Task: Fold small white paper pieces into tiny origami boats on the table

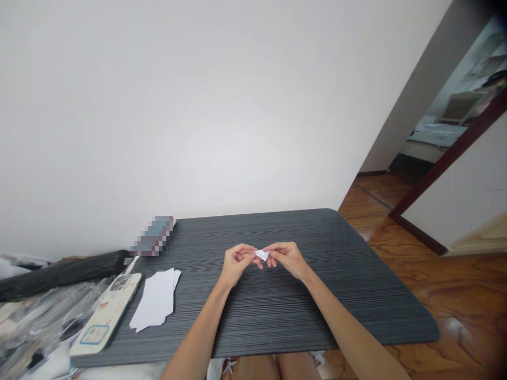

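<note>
Between my two hands, above the middle of the dark table [277,311], is a small piece of folded white paper [262,255]. Its lower edge comes to a point. My left hand [238,261] pinches the paper's left end between thumb and fingers. The right end is pinched by my right hand [288,257] in the same way. Parts of the paper are hidden behind the fingertips. To the left of my hands lies a loose stack of white paper sheets [156,298].
A phone in a light case [106,314] lies at the table's left edge, with a blurred-out object [154,236] behind it. A white wall [237,116] borders the table's far side. Plastic-wrapped items [43,311] crowd the left, and wooden floor [455,295] shows at right.
</note>
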The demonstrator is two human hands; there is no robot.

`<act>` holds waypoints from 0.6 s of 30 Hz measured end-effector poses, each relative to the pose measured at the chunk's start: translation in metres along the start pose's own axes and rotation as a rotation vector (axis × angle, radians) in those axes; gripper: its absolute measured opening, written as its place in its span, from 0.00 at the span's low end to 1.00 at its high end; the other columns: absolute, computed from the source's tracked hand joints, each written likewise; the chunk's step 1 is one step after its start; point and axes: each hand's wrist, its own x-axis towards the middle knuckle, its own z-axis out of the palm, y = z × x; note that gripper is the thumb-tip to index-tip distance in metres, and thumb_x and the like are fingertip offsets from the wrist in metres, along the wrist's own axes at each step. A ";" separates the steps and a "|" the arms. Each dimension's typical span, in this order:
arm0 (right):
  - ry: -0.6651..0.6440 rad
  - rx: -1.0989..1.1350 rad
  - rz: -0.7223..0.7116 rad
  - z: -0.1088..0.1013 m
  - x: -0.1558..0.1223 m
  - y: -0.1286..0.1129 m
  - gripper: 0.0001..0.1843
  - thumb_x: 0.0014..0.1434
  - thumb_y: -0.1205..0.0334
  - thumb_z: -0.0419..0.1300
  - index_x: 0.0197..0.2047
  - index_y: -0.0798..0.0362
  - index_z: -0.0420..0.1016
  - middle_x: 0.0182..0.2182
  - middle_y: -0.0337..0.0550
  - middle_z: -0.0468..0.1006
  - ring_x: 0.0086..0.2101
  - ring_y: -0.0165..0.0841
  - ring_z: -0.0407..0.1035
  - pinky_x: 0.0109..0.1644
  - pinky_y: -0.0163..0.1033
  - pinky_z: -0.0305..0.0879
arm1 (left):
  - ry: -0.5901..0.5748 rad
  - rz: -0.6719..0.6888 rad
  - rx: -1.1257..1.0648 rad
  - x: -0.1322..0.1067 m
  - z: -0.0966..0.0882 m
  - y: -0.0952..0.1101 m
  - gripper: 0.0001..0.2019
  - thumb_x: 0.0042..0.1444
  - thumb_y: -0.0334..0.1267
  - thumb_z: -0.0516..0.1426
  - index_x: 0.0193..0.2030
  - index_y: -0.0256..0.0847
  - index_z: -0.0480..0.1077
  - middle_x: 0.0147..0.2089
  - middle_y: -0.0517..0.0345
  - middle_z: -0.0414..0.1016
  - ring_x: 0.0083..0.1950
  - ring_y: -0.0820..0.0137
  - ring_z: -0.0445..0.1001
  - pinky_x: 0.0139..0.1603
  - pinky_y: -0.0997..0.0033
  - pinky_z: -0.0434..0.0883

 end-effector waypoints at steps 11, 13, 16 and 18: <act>-0.008 -0.067 -0.010 0.005 0.001 -0.002 0.10 0.48 0.61 0.60 0.33 0.59 0.76 0.17 0.40 0.73 0.18 0.25 0.63 0.22 0.33 0.61 | 0.180 -0.029 0.062 0.003 0.004 -0.003 0.06 0.44 0.34 0.56 0.26 0.34 0.63 0.20 0.59 0.72 0.15 0.73 0.69 0.19 0.73 0.69; 0.001 -0.082 -0.015 0.006 0.000 -0.002 0.10 0.48 0.61 0.60 0.32 0.58 0.76 0.17 0.40 0.72 0.18 0.25 0.63 0.23 0.33 0.61 | 0.168 -0.037 0.059 0.003 0.003 -0.004 0.05 0.45 0.35 0.55 0.27 0.34 0.64 0.20 0.59 0.72 0.15 0.73 0.69 0.19 0.73 0.68; 0.029 -0.106 -0.017 0.006 0.000 -0.002 0.11 0.48 0.60 0.60 0.32 0.58 0.76 0.16 0.40 0.72 0.17 0.25 0.62 0.22 0.34 0.61 | 0.130 -0.051 0.057 0.004 0.002 -0.005 0.07 0.46 0.35 0.54 0.31 0.33 0.65 0.20 0.59 0.72 0.16 0.73 0.69 0.20 0.73 0.68; 0.044 -0.117 -0.020 0.006 0.000 -0.002 0.11 0.48 0.59 0.60 0.32 0.58 0.76 0.16 0.39 0.72 0.17 0.25 0.62 0.22 0.33 0.60 | 0.091 -0.052 0.053 0.003 0.001 -0.005 0.08 0.47 0.35 0.53 0.34 0.32 0.65 0.20 0.59 0.72 0.17 0.74 0.69 0.21 0.73 0.68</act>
